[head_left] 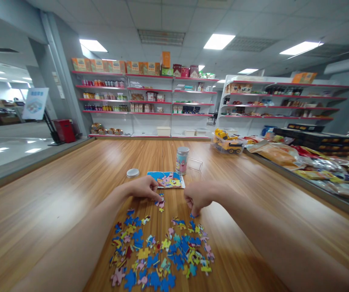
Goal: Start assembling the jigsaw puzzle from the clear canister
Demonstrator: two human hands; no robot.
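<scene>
My left hand [144, 188] is closed, fingers curled, with its fingertips on a small cluster of pink and yellow jigsaw puzzle pieces [161, 206]. Whether these are all joined I cannot tell. To the right, my right hand [199, 197] points down in a pinch at a blue puzzle piece [193, 216]. Its fingers partly cover that piece. Loose puzzle pieces [154, 280] in blue, yellow and pink lie scattered nearer to me, between my forearms. Just beyond my hands is a cartoon picture sheet [170, 180], lying flat.
A cartoon-printed tin [182, 161] stands behind the sheet, beside a clear cylinder [195, 164] on its side. A round silver lid [132, 173] lies left. Farther back is a clear tub with yellow toy trucks [227, 146]. Packaged snacks [323, 170] line the right; stocked shelves [150, 90] stand behind.
</scene>
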